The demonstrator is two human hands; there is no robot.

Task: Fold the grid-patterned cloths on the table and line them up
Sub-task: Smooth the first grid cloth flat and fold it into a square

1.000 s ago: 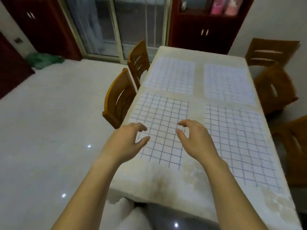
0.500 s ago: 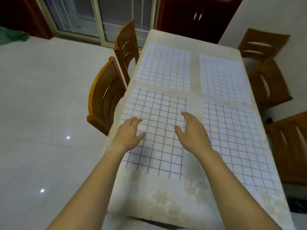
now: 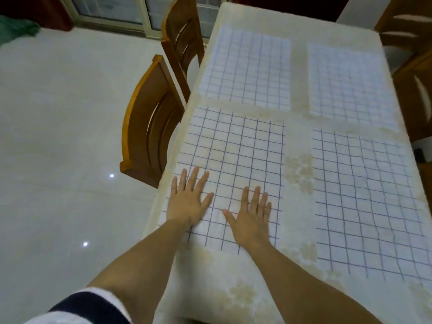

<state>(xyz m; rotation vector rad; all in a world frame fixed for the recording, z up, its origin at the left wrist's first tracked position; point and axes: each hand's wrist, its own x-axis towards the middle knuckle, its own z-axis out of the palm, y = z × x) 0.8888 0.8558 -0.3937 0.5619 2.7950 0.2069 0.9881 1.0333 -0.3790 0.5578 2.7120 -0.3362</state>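
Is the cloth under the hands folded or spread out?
Spread out. The cloth lies flat, whole grid showing; the left hand and right hand rest flat on it.

My left hand lies palm down on the near-left grid cloth, close to the left edge of the table. Its fingers are straight and a little spread, pointing toward the far edge, with the thumb angled out to the right. My right hand lies flat on the same cloth just beside it, slightly nearer to me, fingers straight and closer together, thumb stretched left. The thumbs do not touch. Both forearms are bare, wrists straight. A dark sleeve edged in white covers my left arm above the elbow.
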